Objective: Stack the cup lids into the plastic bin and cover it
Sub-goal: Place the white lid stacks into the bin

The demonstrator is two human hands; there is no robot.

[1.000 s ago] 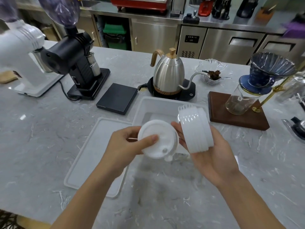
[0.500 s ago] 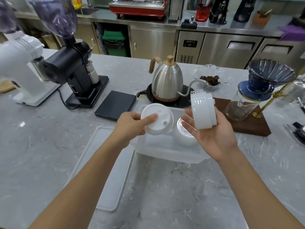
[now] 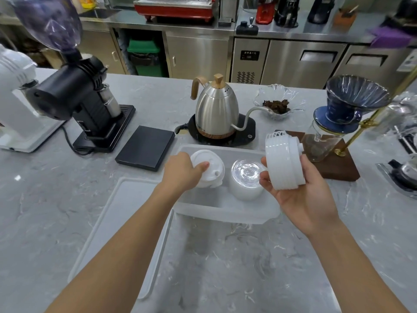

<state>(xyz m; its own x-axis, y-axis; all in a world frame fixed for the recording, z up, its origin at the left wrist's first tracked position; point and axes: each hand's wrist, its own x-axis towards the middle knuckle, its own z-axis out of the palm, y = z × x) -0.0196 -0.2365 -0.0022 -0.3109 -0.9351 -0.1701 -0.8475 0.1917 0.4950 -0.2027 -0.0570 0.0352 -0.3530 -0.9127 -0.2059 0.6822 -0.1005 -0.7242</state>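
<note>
A translucent plastic bin (image 3: 225, 212) sits on the grey marble counter in front of me. My left hand (image 3: 182, 171) grips a short stack of white cup lids (image 3: 208, 168) and holds it down inside the bin's left half. Beside that stack, in the bin's middle, stands a stack of clear lids (image 3: 247, 179). My right hand (image 3: 300, 195) holds a taller stack of white lids (image 3: 284, 160) on its side, above the bin's right end. The bin's flat cover (image 3: 115, 222) lies on the counter to the left of the bin, partly under my left forearm.
Behind the bin stand a steel gooseneck kettle (image 3: 215, 109) on its black base, a black scale (image 3: 146, 146) and a black grinder (image 3: 79, 98). At the right are a wooden stand (image 3: 334, 170) with a glass jar, a blue dripper (image 3: 352, 98), and a glass dish (image 3: 278, 102).
My left hand has lowered its white lids from above the bin down into the left half. My right hand has stayed near the bin's right end with its stack.
</note>
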